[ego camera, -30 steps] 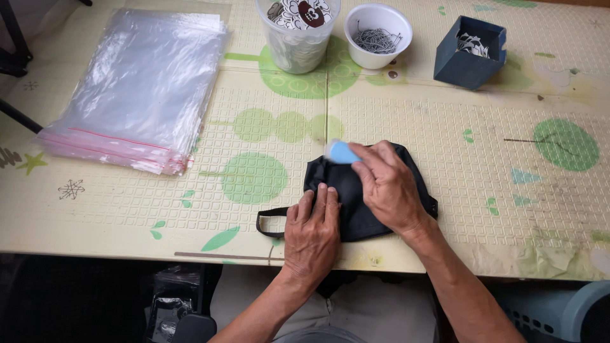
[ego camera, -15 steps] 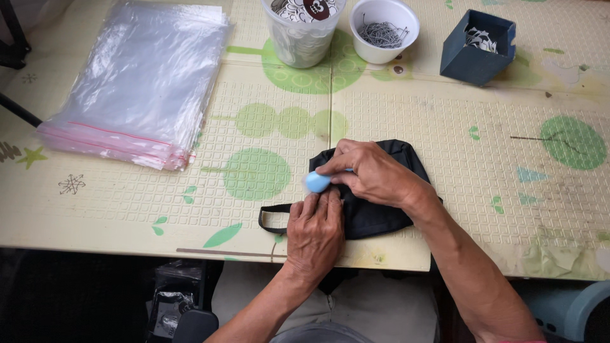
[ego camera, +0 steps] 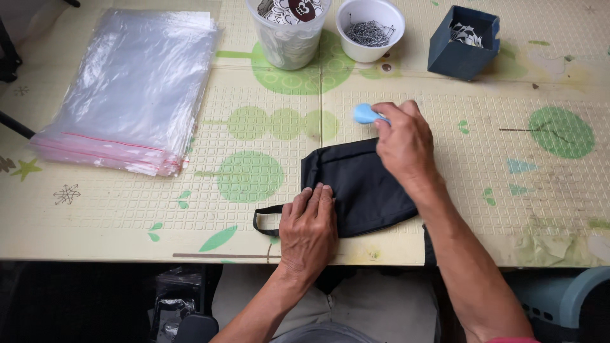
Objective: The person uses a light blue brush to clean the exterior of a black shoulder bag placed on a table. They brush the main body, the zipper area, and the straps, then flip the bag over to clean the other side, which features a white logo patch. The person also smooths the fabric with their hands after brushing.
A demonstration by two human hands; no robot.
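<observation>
Whereas half a second ago the right hand (ego camera: 403, 140) was held low over the black fabric pouch (ego camera: 359, 187), near the left hand (ego camera: 308, 225), it has since been lifted toward 12 o'clock, beyond the pouch's far edge. The pouch is seen lying flat and dark on the desk (ego camera: 445, 209) near its front edge, a black strap loop (ego camera: 264, 219) trailing out toward 9 o'clock. A small light-blue object (ego camera: 365, 114) is pinched in the right grip, fingers closed on it, while the left grip is spread open, pressed flat on the pouch's near corner.
</observation>
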